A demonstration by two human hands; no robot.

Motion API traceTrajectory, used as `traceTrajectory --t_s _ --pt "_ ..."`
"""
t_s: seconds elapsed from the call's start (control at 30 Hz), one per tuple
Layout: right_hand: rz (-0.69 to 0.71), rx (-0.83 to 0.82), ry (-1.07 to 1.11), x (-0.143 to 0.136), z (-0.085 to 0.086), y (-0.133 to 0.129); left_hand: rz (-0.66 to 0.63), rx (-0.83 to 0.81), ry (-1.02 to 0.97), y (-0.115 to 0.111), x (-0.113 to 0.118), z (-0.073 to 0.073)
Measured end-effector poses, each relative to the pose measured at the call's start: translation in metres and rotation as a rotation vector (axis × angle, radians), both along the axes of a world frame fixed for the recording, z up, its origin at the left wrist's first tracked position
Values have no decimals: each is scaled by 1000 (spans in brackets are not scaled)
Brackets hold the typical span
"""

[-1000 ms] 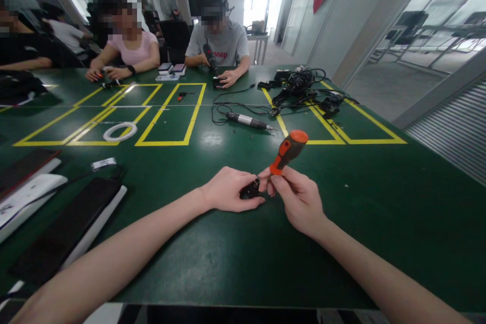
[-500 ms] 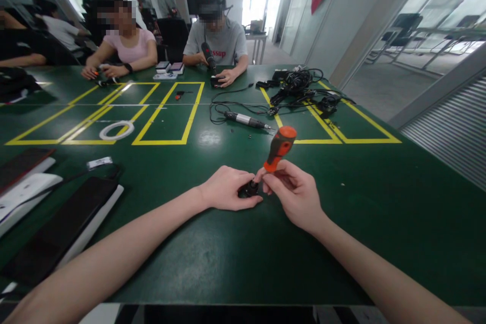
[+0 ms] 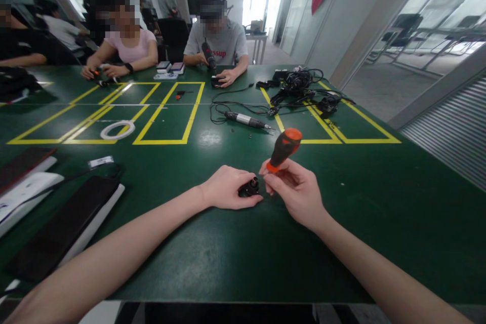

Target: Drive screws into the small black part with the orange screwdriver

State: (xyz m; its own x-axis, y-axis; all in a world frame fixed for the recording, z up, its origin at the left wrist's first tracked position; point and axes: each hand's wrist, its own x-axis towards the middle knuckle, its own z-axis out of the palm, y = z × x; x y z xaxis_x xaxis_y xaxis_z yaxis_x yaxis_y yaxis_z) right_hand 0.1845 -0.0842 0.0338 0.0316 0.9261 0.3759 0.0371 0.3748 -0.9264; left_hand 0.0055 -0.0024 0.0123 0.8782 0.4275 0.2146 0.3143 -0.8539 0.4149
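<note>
My left hand [image 3: 230, 187] rests on the green table [image 3: 205, 258], thumb and fingers closed around a small black cylindrical part [image 3: 248, 188]. A short round post stands up from the top of that part; its exact kind I cannot make out. Just to the right, my right hand [image 3: 298, 190] pinches an orange and dark grey screwdriver [image 3: 284, 149] low on its handle. The handle leans up and to the right. Its shaft and tip are hidden by my fingers, and a small gap lies between those fingers and the black part.
Ahead lies a pen-shaped electric screwdriver [image 3: 246, 120] with its cord, beside tangled black cables [image 3: 298, 83]. A white ring [image 3: 117, 130] sits among yellow tape outlines. Black and white flat devices [image 3: 68, 223] are at left. Across the table, a person in grey [image 3: 216, 40] holds a power tool.
My right hand has drawn the screwdriver slightly right, away from the black part, and its handle leans further right. The post on the part now shows. My left hand has stayed in place.
</note>
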Motion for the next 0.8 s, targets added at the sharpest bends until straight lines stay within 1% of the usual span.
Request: traceTrajectory --t_s 0.17,0.3,0.5,0.57,0.7,0.8 --pt "101 -9 54 -1 -1 0 -6 -10 -31 1 0 -1" --pt "84 -20 107 -3 -2 0 -21 -62 -64 1 -1 0" --pt "36 -5 16 1 3 -1 -6 -55 -22 0 -1 1" --pt "68 -2 12 2 3 -1 -6 -42 -24 0 0 0" --pt "152 -49 66 2 1 -3 0 -22 -22 1 1 -4" --pt "139 -47 117 1 0 -4 -6 -15 -26 1 1 -4"
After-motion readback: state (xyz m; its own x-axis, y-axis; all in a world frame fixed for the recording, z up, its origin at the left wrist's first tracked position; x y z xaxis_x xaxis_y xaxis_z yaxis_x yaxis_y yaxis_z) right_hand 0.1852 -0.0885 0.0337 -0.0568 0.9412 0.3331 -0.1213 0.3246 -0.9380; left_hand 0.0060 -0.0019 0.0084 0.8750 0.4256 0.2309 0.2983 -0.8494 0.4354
